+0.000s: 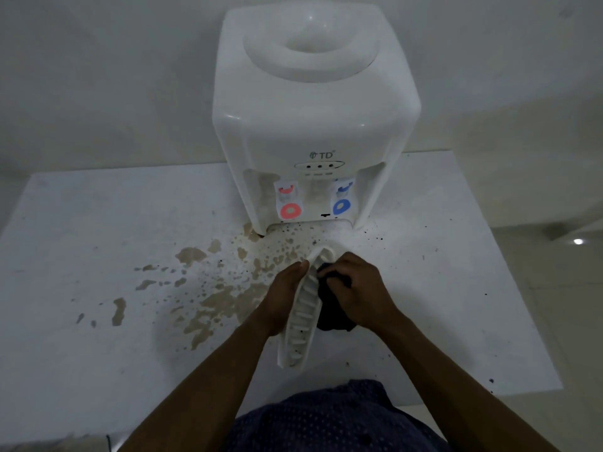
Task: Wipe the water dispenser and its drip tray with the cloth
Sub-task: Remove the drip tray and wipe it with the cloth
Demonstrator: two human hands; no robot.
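A white water dispenser [313, 119] stands at the back of a white table [81, 256], with a red tap on its left and a blue tap on its right. The white slotted drip tray [301, 318] is out of the dispenser and tilted on edge above the table. My left hand [280, 298] grips the tray from its left side. My right hand [359, 291] presses a dark cloth [329, 308] against the tray's right side. Much of the cloth is hidden by my fingers and the tray.
Brown liquid stains [212, 305] and dark specks spread over the table in front of the dispenser and to the left. The table's right edge [522, 305] borders a pale tiled floor. A wall rises close behind the dispenser.
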